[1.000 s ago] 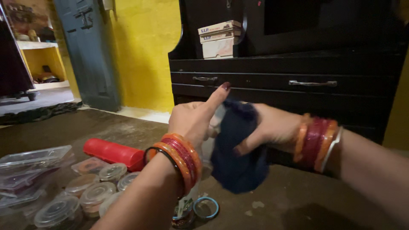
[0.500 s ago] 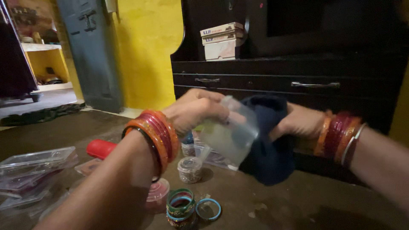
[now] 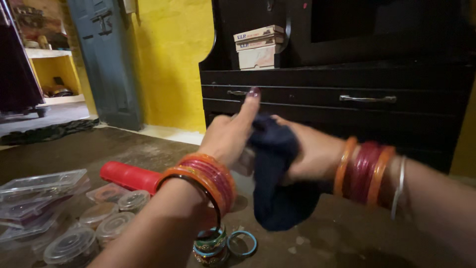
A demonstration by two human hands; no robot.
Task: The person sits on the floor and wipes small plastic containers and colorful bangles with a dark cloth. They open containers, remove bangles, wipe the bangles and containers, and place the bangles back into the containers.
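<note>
My left hand [image 3: 229, 136] is raised in front of me with one finger pointing up. It grips a clear plastic container [image 3: 246, 162], of which only a pale edge shows. My right hand [image 3: 311, 154] presses a dark blue cloth [image 3: 277, 198] against that container, and the cloth hangs down below both hands. Both wrists carry stacks of orange and red bangles. On the floor below my hands lie a small pile of green and red bangles [image 3: 212, 244] and a blue ring [image 3: 242, 243].
A red cylinder [image 3: 130, 176] lies on the brown floor at the left, next to several round lidded clear containers [image 3: 99, 223] and flat clear boxes [image 3: 39, 191]. A black drawer cabinet [image 3: 367, 99] stands close behind, with stacked small boxes [image 3: 258, 47] on it. A grey-blue door [image 3: 104, 59] is far left.
Half a second ago the clear container was tilted out in plain sight; now the cloth and both hands cover it again. My left finger has lifted up.
</note>
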